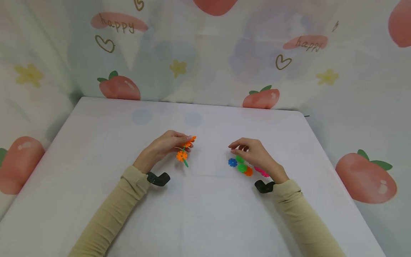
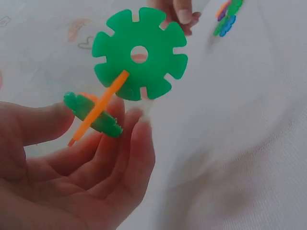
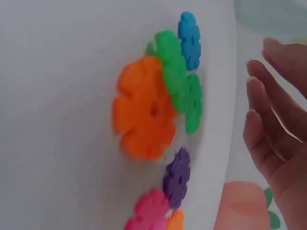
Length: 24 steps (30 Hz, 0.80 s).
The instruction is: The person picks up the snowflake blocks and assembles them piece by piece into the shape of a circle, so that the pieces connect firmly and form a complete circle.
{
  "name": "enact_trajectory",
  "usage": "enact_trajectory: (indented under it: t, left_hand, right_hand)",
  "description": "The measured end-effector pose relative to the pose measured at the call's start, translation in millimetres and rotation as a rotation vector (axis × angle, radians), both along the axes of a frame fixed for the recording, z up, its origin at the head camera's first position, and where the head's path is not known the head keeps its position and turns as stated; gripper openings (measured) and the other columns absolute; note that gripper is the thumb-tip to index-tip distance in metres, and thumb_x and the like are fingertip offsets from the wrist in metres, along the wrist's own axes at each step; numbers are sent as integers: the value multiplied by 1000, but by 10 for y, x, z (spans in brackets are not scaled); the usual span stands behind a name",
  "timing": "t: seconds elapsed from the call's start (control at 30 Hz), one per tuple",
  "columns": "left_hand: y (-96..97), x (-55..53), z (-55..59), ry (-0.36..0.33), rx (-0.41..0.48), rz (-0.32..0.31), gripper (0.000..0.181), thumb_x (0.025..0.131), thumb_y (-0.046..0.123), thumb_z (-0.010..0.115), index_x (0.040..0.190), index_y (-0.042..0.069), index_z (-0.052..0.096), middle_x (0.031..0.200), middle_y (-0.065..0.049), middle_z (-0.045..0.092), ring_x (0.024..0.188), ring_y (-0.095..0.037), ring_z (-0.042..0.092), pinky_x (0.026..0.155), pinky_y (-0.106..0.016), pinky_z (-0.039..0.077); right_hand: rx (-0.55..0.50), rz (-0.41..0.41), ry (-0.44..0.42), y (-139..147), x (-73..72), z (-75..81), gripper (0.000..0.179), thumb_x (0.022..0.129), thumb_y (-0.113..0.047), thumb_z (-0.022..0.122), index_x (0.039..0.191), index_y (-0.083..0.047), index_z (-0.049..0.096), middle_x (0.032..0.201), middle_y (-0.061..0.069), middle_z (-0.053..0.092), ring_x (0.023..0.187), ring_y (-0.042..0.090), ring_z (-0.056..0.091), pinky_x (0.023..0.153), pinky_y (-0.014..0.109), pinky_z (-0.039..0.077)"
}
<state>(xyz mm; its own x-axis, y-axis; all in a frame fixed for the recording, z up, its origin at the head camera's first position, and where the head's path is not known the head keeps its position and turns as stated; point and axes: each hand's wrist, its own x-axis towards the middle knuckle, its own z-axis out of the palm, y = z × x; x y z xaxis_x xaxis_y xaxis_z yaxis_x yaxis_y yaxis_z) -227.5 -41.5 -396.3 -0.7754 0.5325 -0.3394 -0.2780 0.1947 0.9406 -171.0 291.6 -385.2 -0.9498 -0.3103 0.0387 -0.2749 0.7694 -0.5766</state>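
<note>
My left hand (image 1: 167, 142) pinches a small chain of slotted snowflake discs between thumb and fingers. In the left wrist view, a green disc (image 2: 160, 52) faces the camera, with an orange disc (image 2: 92, 119) slotted into it edge-on. Another green disc (image 2: 108, 125) crosses that orange one beside the fingertips. My right hand (image 1: 253, 151) hovers over loose discs with its fingers loosely bent and nothing between them. Below it lie a blue disc (image 1: 232, 162), green discs (image 1: 242, 168), an orange disc (image 1: 248, 171), a purple disc (image 3: 177, 178) and pink ones (image 1: 264, 174).
The white tabletop (image 1: 192, 214) runs back to a printed cloth backdrop (image 1: 205, 71) with peaches and stars. Black wrist cameras stick out inward from the left cuff (image 1: 136, 180) and right cuff (image 1: 285, 189).
</note>
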Motion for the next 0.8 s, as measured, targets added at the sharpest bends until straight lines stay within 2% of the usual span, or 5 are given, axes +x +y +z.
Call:
enact_trajectory:
  t: [0.23, 0.43, 0.6, 0.8]
  left_hand:
    - [-4, 9, -10, 22, -20, 8, 45, 107, 28, 56, 139, -5, 59, 128, -24, 68, 93, -19, 69, 89, -27, 54]
    - [4, 10, -21, 17, -22, 16, 45, 109, 27, 54, 141, -3, 58, 128, -24, 68, 93, -18, 70, 87, -27, 54]
    - [1, 9, -23, 3, -3, 35, 44, 109, 26, 53, 140, -5, 58, 127, -25, 67, 88, -16, 70, 82, -24, 54]
    - [17, 9, -18, -4, 6, 35, 45, 108, 25, 54, 141, -5, 57, 126, -24, 68, 86, -15, 70, 82, -24, 55]
  right_hand:
    - [66, -74, -10, 351, 167, -19, 20, 96, -10, 72, 115, -9, 77, 104, 5, 76, 92, 23, 64, 77, 26, 54]
    - [111, -169, -56, 640, 284, -4, 24, 96, -10, 68, 119, -8, 75, 107, 10, 74, 94, 27, 63, 72, 24, 55]
    - [141, -221, -86, 833, 320, -42, 27, 96, -11, 68, 123, -6, 72, 109, 14, 71, 98, 30, 64, 77, 29, 55]
    - [159, -244, -124, 924, 307, -100, 35, 93, -18, 76, 124, -4, 71, 110, 15, 68, 100, 30, 63, 80, 32, 55]
